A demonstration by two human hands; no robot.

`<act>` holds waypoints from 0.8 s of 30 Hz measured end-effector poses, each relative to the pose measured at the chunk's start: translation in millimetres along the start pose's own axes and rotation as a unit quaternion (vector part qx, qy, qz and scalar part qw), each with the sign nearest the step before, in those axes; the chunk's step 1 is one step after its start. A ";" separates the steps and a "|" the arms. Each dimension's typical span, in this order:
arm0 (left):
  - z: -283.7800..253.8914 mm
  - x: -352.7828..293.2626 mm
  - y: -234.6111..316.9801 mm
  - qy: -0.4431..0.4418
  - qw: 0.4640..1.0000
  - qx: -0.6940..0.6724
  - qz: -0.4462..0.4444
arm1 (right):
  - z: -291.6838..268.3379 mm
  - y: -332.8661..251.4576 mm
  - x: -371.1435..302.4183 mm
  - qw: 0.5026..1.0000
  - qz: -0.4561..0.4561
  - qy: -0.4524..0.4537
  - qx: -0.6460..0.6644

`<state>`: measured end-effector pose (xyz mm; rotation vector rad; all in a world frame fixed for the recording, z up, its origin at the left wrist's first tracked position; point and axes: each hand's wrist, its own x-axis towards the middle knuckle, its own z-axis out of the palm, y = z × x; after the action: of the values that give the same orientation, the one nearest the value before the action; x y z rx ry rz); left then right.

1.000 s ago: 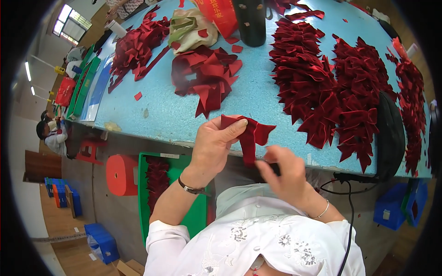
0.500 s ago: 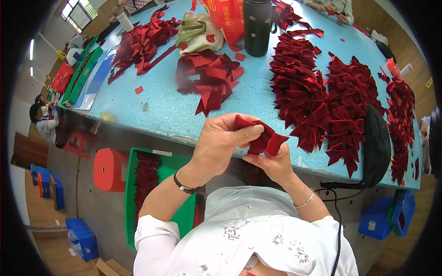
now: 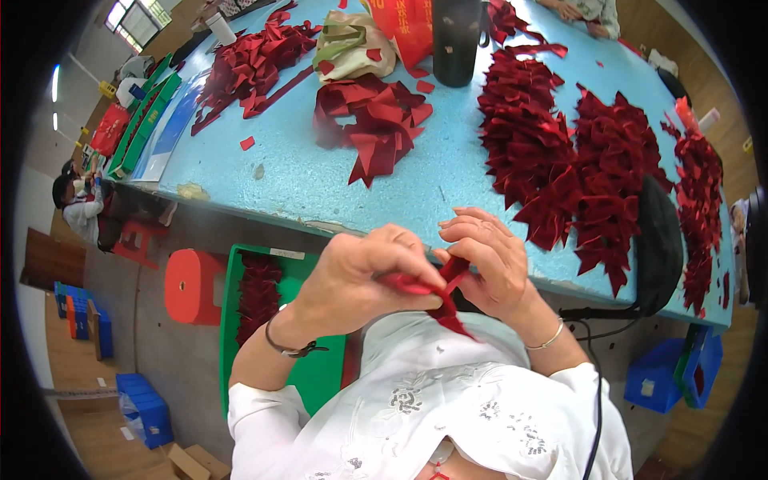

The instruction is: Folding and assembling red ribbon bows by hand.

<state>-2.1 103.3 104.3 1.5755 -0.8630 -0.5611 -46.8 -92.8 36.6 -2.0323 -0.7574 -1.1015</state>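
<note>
A dark red velvet ribbon is twisted and folded between my hands, close to my lap and just off the table's front edge. My left hand pinches one side of it between thumb and fingers. From the other side, my right hand grips the ribbon with thumb and forefinger, its other fingers raised. One pointed ribbon end hangs down below the pinch. Part of the fold is hidden behind my fingers. Beyond my hands a loose pile of red ribbon strips lies on the blue table.
Rows of finished-looking red bows cover the table's right side, beside a black bag. A dark tumbler and a cloth bag stand farther back. Left of my lap are a green crate and a red stool.
Both hands have moved lower, toward my body. The ribbon, held up flat and folded before, is now twisted between the fingers with an end hanging down. My right hand has come up beside it.
</note>
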 end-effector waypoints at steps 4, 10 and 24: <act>-8.5 -18.2 -8.7 -0.024 1.000 -0.001 0.004 | 2.9 -14.2 0.8 1.000 -0.023 -0.019 -0.007; -15.3 -16.7 -18.3 -0.066 0.995 -0.049 -0.047 | 9.2 -11.1 -9.3 0.995 0.037 -0.049 0.073; -26.4 12.1 -28.6 -0.099 0.982 -0.016 -0.161 | -8.9 27.2 -23.4 0.735 0.407 -0.253 0.480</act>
<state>31.6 111.0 82.8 1.6603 -0.7442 -0.9727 -41.4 -119.6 11.7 -1.3986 -0.4127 0.3699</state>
